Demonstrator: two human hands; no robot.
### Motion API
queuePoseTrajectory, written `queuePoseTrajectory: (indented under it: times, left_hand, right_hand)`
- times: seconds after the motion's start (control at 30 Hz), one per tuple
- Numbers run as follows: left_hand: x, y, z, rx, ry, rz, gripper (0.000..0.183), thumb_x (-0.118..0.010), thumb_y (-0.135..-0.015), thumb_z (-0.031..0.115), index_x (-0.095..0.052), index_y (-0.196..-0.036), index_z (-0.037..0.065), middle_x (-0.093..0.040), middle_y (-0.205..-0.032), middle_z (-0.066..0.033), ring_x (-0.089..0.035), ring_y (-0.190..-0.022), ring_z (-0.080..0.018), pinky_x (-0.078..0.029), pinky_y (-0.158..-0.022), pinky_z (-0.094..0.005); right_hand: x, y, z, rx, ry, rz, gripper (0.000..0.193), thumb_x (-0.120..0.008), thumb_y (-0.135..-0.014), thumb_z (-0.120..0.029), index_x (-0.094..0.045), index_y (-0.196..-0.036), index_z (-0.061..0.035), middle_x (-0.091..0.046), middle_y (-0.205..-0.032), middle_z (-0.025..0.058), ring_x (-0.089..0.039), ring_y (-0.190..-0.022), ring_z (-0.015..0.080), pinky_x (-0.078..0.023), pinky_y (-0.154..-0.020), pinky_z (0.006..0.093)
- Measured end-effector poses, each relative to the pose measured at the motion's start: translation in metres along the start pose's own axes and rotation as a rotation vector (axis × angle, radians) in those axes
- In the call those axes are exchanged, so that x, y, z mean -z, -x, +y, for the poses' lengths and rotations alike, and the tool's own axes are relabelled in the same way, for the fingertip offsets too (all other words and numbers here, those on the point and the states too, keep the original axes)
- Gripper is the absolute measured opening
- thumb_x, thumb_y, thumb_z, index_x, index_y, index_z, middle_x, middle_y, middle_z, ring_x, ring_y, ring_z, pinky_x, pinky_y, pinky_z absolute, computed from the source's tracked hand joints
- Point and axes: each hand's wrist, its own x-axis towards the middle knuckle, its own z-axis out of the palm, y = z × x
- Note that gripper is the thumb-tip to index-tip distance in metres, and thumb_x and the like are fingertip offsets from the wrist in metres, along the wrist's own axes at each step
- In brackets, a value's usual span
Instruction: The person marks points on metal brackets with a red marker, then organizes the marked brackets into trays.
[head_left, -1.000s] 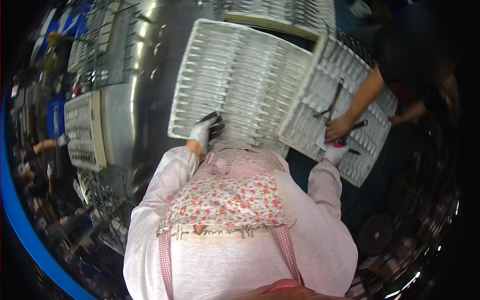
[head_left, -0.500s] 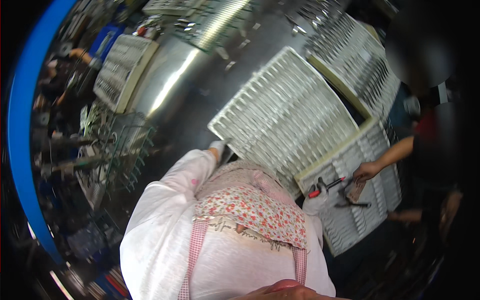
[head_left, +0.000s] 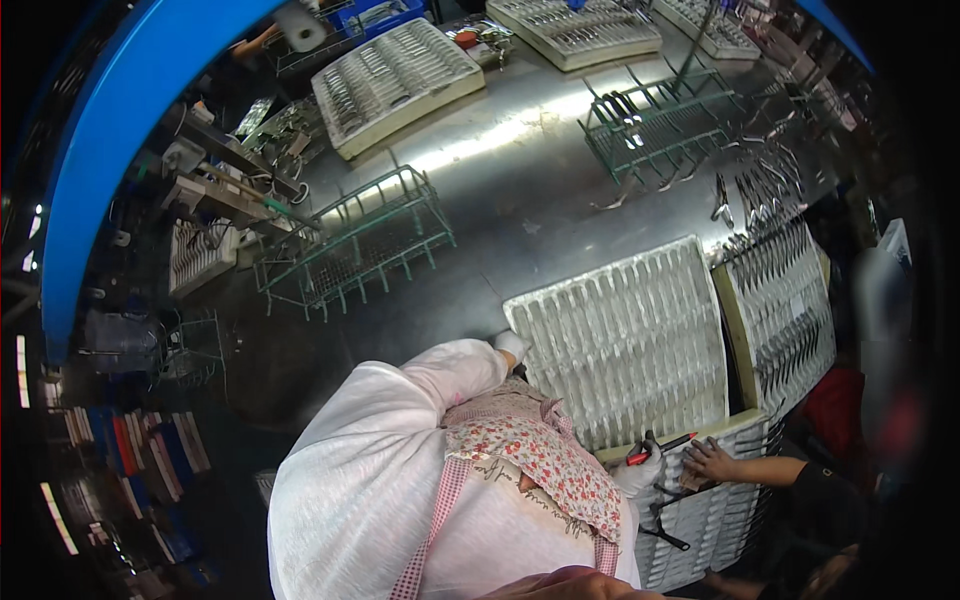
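A white glove covers my left hand point(head_left: 511, 346), which is at the left edge of a large white ribbed tray point(head_left: 625, 335); its fingers are mostly hidden. My right hand point(head_left: 641, 472), also in a pale glove, is low at the tray's near right corner. It is closed on a slim red-and-black pen-like tool point(head_left: 664, 448) pointing right. Just right of it, a co-worker's bare hand point(head_left: 710, 462) is over a second ribbed tray point(head_left: 700, 560) and has a small brownish piece under its fingers. A dark handled tool point(head_left: 664, 530) lies below my right hand.
On the shiny metal table point(head_left: 480, 220) stand a green wire rack point(head_left: 370, 245) and another green rack point(head_left: 660, 125). A ribbed tray point(head_left: 395, 80) is at the back left. Slim metal pieces fill a tray point(head_left: 785, 300) on the right, with loose pliers-like tools point(head_left: 760, 190) beyond.
The view has turned, so the table and trays appear rotated and more of the far side shows. My right hand still grips the pen-like tool; the co-worker's fingers look more spread.
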Motion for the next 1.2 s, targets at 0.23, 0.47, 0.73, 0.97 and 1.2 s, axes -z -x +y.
queuePoseTrajectory:
  times: [0.23,0.47,0.73,0.97,1.2]
  left_hand:
    - [-0.013,-0.041,-0.015,0.192,0.185,-0.19,0.024,-0.065,-0.078,0.022,-0.065,-0.086,-0.001,-0.066,-0.08,-0.0145,-0.065,-0.061,-0.0287,-0.05,-0.053,-0.0416]
    - [-0.018,-0.071,-0.034,-0.005,0.055,-0.191,0.032,-0.065,-0.077,0.026,-0.064,-0.093,-0.002,-0.064,-0.084,-0.0126,-0.062,-0.066,-0.0253,-0.049,-0.056,-0.0394]
    - [0.001,-0.047,-0.004,0.426,0.436,-0.442,0.035,-0.062,-0.079,0.021,-0.055,-0.108,0.002,-0.06,-0.095,-0.0163,-0.061,-0.076,-0.0297,-0.055,-0.065,-0.0449]
    - [-0.023,-0.078,-0.026,0.169,0.331,-0.287,0.039,-0.066,-0.073,0.013,-0.057,-0.107,-0.005,-0.06,-0.095,-0.0173,-0.06,-0.078,-0.0297,-0.053,-0.061,-0.0454]
    - [-0.01,-0.038,-0.026,0.061,0.33,-0.196,0.052,-0.066,-0.072,0.019,-0.054,-0.117,-0.004,-0.054,-0.12,-0.0197,-0.052,-0.105,-0.0286,-0.041,-0.091,-0.0379]
  right_hand:
    - [-0.031,0.006,-0.045,-0.186,0.163,-0.365,0.034,-0.068,-0.068,-0.003,-0.059,-0.101,-0.0038,-0.059,-0.088,0.0184,-0.057,-0.082,0.036,-0.046,-0.07,0.0412]
    - [-0.022,0.039,-0.077,-0.132,0.203,-0.211,0.03,-0.064,-0.064,-0.003,-0.06,-0.093,-0.0094,-0.06,-0.084,0.0172,-0.057,-0.078,0.0375,-0.046,-0.067,0.0448]
    - [-0.002,0.078,-0.098,-0.383,0.418,-0.141,0.03,-0.063,-0.066,-0.005,-0.06,-0.095,-0.014,-0.06,-0.088,0.0168,-0.056,-0.086,0.0385,-0.045,-0.075,0.0458]
    - [-0.017,0.093,-0.067,-0.342,0.39,-0.214,0.02,-0.065,-0.074,-0.011,-0.061,-0.094,-0.0133,-0.059,-0.083,0.0173,-0.058,-0.078,0.0378,-0.047,-0.066,0.0459]
    - [0.02,0.075,0.04,-0.271,0.319,-0.123,0.029,-0.064,-0.07,-0.006,-0.061,-0.098,-0.0131,-0.06,-0.093,0.0184,-0.057,-0.086,0.0383,-0.047,-0.074,0.0447]
